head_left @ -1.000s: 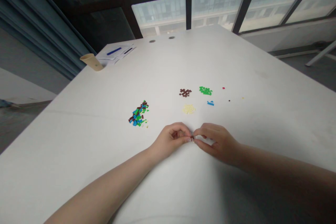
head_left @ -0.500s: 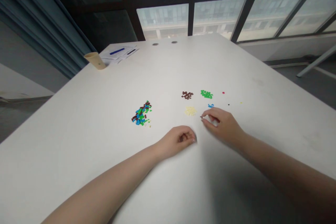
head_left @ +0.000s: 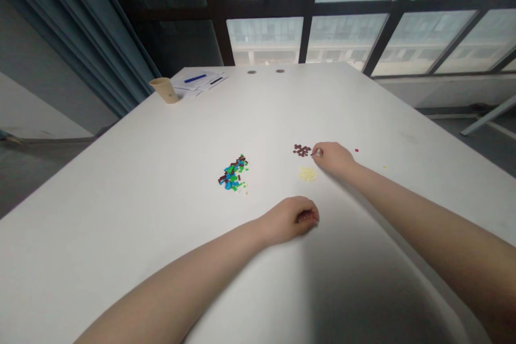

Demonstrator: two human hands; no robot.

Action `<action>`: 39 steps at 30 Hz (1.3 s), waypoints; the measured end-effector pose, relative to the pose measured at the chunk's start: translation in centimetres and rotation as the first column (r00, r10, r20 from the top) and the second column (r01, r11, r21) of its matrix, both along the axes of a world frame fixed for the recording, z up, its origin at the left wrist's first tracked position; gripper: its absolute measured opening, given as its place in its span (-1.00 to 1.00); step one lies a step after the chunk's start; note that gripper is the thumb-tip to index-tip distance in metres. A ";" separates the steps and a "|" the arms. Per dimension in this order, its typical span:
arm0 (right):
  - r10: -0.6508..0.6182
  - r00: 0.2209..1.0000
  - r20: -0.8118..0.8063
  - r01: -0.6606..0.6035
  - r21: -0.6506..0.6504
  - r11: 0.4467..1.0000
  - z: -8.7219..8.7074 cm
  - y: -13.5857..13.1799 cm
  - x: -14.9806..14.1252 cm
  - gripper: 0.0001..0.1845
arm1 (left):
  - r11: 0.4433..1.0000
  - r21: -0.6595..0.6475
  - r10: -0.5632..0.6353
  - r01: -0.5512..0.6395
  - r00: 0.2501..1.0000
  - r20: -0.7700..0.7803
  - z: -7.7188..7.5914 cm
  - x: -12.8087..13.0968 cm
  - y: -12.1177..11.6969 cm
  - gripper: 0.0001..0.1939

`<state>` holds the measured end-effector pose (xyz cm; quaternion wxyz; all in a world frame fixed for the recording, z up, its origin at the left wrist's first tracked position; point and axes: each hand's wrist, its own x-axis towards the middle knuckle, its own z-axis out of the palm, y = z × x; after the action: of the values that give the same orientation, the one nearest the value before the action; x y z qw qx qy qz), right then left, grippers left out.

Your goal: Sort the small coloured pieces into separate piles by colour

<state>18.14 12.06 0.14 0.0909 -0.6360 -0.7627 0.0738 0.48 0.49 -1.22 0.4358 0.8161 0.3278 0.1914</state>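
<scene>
Pinching a tiny dark piece (head_left: 312,154) between fingertips just beside the brown pile (head_left: 301,150), the right hand (head_left: 332,157) could scatter that pile by brushing it, while whether the curled left hand (head_left: 289,220) grips anything, I cannot tell.

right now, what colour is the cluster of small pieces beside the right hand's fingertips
Dark brown; the cluster of small pieces shows best in the head view.

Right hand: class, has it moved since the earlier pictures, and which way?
Yes, forward: the right hand was nearer than the yellow pile; now it is farther off, beside the brown pile.
</scene>
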 end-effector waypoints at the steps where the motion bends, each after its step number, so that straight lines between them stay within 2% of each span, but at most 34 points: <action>1: -0.012 1.000 0.000 0.012 -0.002 1.000 -0.1 0.3 -0.2 -0.78 | 1.000 0.012 -0.004 0.004 1.000 0.005 -0.1 0.0 0.0 -0.87; 7: -0.032 0.999 -0.021 0.032 -0.025 0.999 -0.2 1.0 -0.5 -0.78 | 0.999 0.029 -0.019 0.018 1.000 0.019 -0.4 0.2 0.2 -0.91; 16: -0.029 0.999 -0.032 0.029 -0.004 1.000 0.7 -0.4 0.5 -0.76 | 1.000 0.026 -0.016 0.015 1.000 0.015 -0.3 0.1 0.2 -0.90; 19: -0.001 0.999 -0.034 0.001 0.003 1.000 1.4 -2.8 0.7 -0.78 | 0.999 0.040 -0.003 0.002 1.000 0.019 -0.1 0.0 0.1 -0.86; 22: 0.087 0.996 -0.029 -0.086 0.022 0.996 1.5 -6.8 0.7 -0.76 | 0.997 0.070 0.016 -0.017 1.000 0.008 0.1 -0.1 0.0 -0.84; 26: 0.197 0.980 -0.007 -0.197 0.024 0.980 -0.1 -11.8 0.7 -0.71 | 0.984 0.169 0.055 -0.047 0.997 -0.046 0.1 -0.1 0.1 -0.82; 28: 0.224 0.975 -0.010 -0.224 0.022 0.974 -1.1 -13.0 0.7 -0.71 | 0.957 0.284 0.111 -0.063 0.981 -0.157 0.4 -0.1 0.1 -0.81; 30: 0.252 0.968 -0.019 -0.251 0.030 0.968 -1.7 -13.4 0.8 -0.72 | 0.900 0.428 0.246 -0.084 0.908 -0.339 0.9 -0.3 0.0 -0.79; 31: 0.267 0.964 -0.024 -0.266 0.030 0.964 -1.9 -13.3 0.8 -0.72 | 0.862 0.496 0.347 -0.103 0.833 -0.430 1.3 -0.6 0.0 -0.78; 34: 0.301 0.953 -0.035 -0.301 0.013 0.954 -1.8 -12.9 0.9 -0.71 | 0.755 0.631 0.623 -0.180 0.499 -0.602 2.9 -1.8 0.1 -0.74; 35: 0.312 0.949 -0.038 -0.311 0.009 0.950 -1.8 -12.8 0.9 -0.71 | 0.733 0.649 0.667 -0.201 0.395 -0.631 3.5 -2.3 0.2 -0.73; 36: 0.322 0.946 -0.042 -0.322 0.005 0.947 -1.7 -12.7 1.0 -0.71 | 0.726 0.655 0.684 -0.212 0.322 -0.655 3.9 -2.9 0.4 -0.73; 37: 0.333 0.942 -0.047 -0.333 0.001 0.943 -1.6 -12.7 1.0 -0.71 | 0.730 0.648 0.683 -0.217 0.276 -0.676 4.3 -3.4 0.7 -0.72; 39: 0.350 0.935 -0.058 -0.352 -0.008 0.936 -1.5 -12.8 1.1 -0.72 | 0.748 0.626 0.663 -0.220 0.243 -0.708 4.8 -4.3 1.3 -0.70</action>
<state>19.27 -0.70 -1.37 0.0915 -0.4882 -0.8604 0.1136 -3.81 1.77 3.55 -0.0681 0.7191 0.6837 -0.1038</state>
